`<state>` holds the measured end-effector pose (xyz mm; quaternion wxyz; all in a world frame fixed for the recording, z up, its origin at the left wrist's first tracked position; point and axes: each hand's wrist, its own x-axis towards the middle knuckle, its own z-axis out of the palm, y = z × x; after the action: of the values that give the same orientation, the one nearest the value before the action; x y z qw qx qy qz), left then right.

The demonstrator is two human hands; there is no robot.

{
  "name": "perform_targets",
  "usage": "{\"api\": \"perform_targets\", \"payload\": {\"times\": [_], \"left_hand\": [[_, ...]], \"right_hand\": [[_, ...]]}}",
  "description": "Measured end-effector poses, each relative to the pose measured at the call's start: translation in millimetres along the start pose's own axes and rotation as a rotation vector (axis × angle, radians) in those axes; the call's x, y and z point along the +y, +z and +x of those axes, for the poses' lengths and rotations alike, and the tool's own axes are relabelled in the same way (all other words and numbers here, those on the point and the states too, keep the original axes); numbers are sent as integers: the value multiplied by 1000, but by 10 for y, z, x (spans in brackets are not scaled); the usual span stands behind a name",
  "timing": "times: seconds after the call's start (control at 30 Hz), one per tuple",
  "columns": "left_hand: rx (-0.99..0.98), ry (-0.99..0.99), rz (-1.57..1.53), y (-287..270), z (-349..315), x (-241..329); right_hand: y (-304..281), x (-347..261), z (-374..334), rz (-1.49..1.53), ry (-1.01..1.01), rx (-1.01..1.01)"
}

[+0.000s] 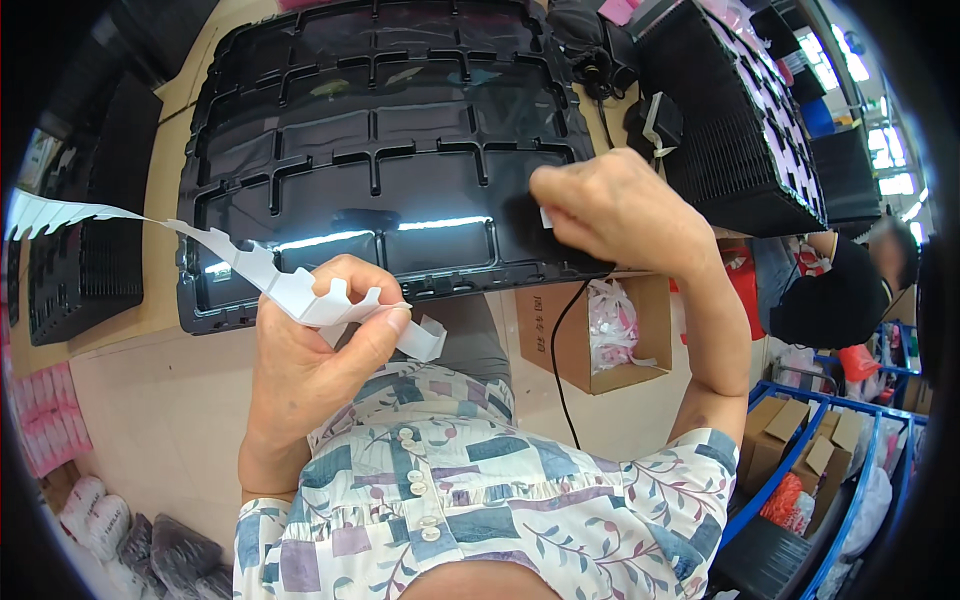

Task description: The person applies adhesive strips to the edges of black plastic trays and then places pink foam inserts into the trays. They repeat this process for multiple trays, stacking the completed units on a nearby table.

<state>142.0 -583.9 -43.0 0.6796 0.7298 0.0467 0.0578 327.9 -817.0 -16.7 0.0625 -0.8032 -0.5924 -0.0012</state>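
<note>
My left hand (330, 340) is closed on a long white notched paper strip (245, 262), pinched between thumb and fingers in front of the tray's near edge. The strip trails off to the far left, and a short folded end (425, 340) sticks out past my thumb. My right hand (620, 205) is closed over the right side of a large black plastic tray (430, 200). A small white piece (546, 217) shows at its curled fingers, mostly hidden by them. The tray has rows of shallow molded compartments and shiny raised ridges.
Stacked black trays stand at the left (95, 210) and the right (720, 120). A dark power adapter with a cable (655, 125) lies beside the tray. Below the table edge is an open cardboard box (555, 335) of plastic-wrapped items. Another person (835, 300) and blue shelving (770, 500) are at the right.
</note>
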Motion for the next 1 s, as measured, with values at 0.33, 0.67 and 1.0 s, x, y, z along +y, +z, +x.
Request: {"api": "perform_targets", "payload": {"times": [0.33, 0.67, 1.0], "left_hand": [[2, 14, -16, 12, -13, -10], [23, -20, -44, 29, -21, 18], [106, 264, 40, -56, -194, -62]], "right_hand": [[119, -9, -41, -95, 33, 125], [51, 191, -383, 830, 413, 434], [583, -67, -1545, 1293, 693, 700]]}}
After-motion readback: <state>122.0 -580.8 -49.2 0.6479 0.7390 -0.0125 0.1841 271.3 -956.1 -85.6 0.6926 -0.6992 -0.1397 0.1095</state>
